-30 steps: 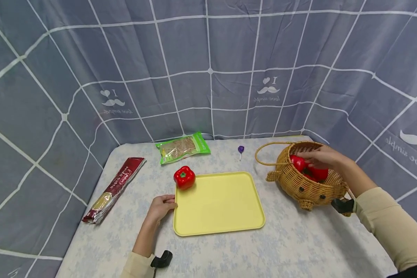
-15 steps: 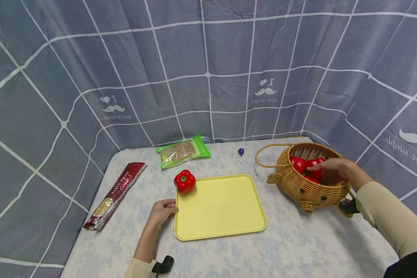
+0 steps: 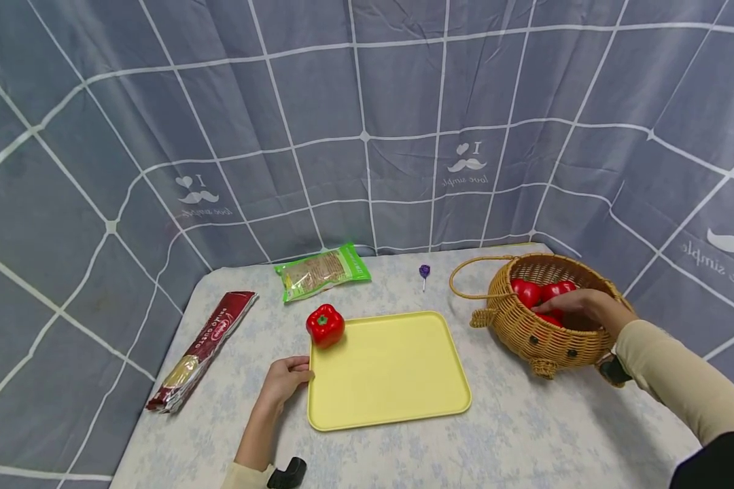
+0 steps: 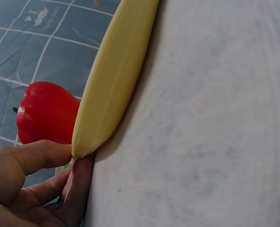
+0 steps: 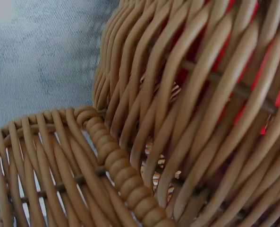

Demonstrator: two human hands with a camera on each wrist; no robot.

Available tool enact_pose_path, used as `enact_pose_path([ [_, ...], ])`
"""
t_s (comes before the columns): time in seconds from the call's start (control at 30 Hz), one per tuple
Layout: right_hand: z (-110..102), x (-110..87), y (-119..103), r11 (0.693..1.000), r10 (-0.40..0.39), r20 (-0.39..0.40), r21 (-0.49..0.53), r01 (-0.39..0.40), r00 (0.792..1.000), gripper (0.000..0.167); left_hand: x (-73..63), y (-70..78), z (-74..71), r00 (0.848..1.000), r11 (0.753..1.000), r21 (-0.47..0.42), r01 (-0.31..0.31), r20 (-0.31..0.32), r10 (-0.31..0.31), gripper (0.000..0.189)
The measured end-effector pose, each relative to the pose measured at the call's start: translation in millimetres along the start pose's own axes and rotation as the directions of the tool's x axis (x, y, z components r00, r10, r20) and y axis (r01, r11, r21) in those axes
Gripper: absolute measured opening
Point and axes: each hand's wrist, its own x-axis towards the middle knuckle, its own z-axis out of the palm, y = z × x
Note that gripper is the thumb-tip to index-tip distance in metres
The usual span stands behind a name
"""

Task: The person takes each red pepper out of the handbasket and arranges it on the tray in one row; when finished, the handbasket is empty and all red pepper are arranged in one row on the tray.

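Observation:
My left hand (image 3: pixel 281 379) pinches the left rim of a yellow tray (image 3: pixel 391 373); the left wrist view shows the thumb (image 4: pixel 45 153) above the rim and fingers beneath. A red bell pepper (image 3: pixel 325 326) with a green stem sits at the tray's far left corner. My right hand (image 3: pixel 587 305) reaches into a wicker basket (image 3: pixel 526 346), its fingertips against red, shiny, rounded items (image 3: pixel 527 293). Their kind is unclear, and the basket partly hides the fingers. In the right wrist view, the basket's woven wall (image 5: pixel 177 94) blocks the hand, with red showing through gaps.
A long dark red packet (image 3: pixel 204 350) lies at the table's left. Behind the tray are a green-edged clear food packet (image 3: pixel 321 272) and a purple lollipop (image 3: pixel 425 272). The basket's loop handle (image 3: pixel 459 282) sticks out leftward. Grey-blue checked curtains (image 3: pixel 367 136) enclose the table.
My right hand has shifted within the basket, first back to the right, then lower among the red items. My left hand stays at the tray's rim. The head view has tilted slightly up.

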Motion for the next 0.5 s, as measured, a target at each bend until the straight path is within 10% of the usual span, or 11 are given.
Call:
enact_pose_path([
  [0.17,3,7.2,1,0.987,0.025,0.137,0.151,-0.046,0.990,0.084,0.1,-0.2,0.7,1.000,1.000,-0.001,0.003,-0.002,-0.003,0.039],
  [0.5,10,12.3,-1,0.959,-0.014,0.151,0.280,-0.030,0.988,0.067,2.9,-1.1,0.3,1.000,1.000,0.007,0.004,-0.002,-0.004,0.038],
])
